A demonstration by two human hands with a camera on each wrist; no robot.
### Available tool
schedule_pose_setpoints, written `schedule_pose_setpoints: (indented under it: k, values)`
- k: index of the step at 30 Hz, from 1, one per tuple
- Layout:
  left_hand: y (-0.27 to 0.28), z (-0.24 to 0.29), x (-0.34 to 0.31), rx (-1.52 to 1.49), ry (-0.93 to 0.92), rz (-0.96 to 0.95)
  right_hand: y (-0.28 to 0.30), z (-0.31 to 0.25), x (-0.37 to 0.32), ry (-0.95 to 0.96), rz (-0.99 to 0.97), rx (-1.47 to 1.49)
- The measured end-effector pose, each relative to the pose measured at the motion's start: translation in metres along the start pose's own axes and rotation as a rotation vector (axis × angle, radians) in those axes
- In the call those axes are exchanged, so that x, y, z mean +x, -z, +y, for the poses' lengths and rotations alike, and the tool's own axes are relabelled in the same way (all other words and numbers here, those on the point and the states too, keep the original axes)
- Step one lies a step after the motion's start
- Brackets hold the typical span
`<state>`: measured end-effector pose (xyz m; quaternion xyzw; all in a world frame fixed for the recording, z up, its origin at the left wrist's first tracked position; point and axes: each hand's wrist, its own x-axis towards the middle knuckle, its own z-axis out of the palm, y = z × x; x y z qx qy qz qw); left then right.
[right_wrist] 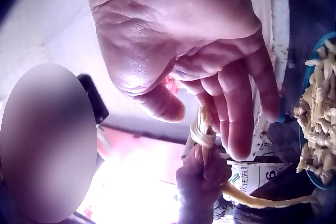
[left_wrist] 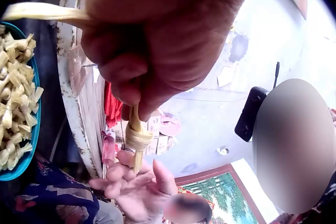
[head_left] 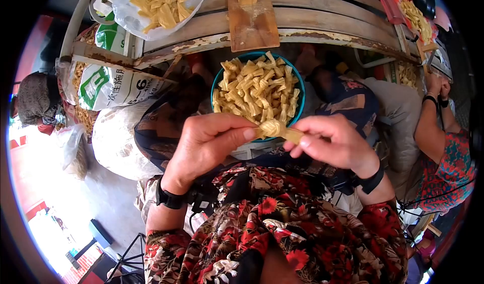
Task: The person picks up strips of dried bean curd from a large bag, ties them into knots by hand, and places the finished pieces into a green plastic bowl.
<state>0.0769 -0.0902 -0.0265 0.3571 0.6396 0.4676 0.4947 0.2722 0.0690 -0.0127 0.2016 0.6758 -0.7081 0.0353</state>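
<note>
Between my two hands is a pale yellow knotted strip (head_left: 273, 128), its wrapped bulge in the middle. My left hand (head_left: 209, 138) pinches its left end between thumb and fingers. A long loose end (left_wrist: 44, 11) trails out of that hand in the left wrist view. My right hand (head_left: 335, 142) is at the strip's other end. In the right wrist view its fingers (right_wrist: 236, 108) are nearly straight beside the knot, and the thumb stands apart from it. Below the hands, a teal basin (head_left: 302, 100) holds a heap of similar knotted pieces (head_left: 257, 87).
Beyond the basin is a slatted bench (head_left: 322, 12) with a wooden board (head_left: 253, 24) on it. A plastic bag of yellow strips (head_left: 166, 7) lies at its left. White printed sacks (head_left: 126, 90) stand on the left. Another person's arms (head_left: 433, 107) are at the right.
</note>
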Motion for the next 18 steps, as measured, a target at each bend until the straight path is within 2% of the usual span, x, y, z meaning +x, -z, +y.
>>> schedule_pose_setpoints:
  k: [2, 3, 7, 10, 12, 13, 16, 18]
  values:
    - [0.004, 0.004, 0.001, 0.033, -0.019, 0.01, 0.008, 0.002, 0.004, -0.031, 0.082, 0.295]
    - [0.004, 0.001, 0.002, 0.05, -0.091, 0.01, 0.015, 0.005, 0.01, -0.028, 0.056, 0.295]
    - [-0.004, 0.022, 0.01, 0.233, -0.298, -0.031, 0.002, -0.012, 0.034, -0.155, -0.286, 0.187]
    - [0.002, 0.03, 0.014, 0.328, -0.357, -0.073, 0.004, -0.023, 0.046, -0.304, -0.49, 0.209]
    - [0.012, 0.026, 0.012, 0.54, -0.483, -0.148, 0.008, -0.012, 0.047, -0.288, -0.615, 0.068]
    - [0.02, 0.026, 0.012, 0.524, -0.475, -0.153, 0.006, -0.003, 0.045, -0.028, -0.577, -0.098]
    - [0.033, 0.025, 0.026, 0.416, -0.331, -0.1, 0.014, -0.007, 0.048, -0.124, -0.417, -0.084]
    - [0.037, 0.022, 0.039, 0.364, -0.264, -0.081, 0.024, -0.007, 0.063, -0.188, -0.321, 0.079]
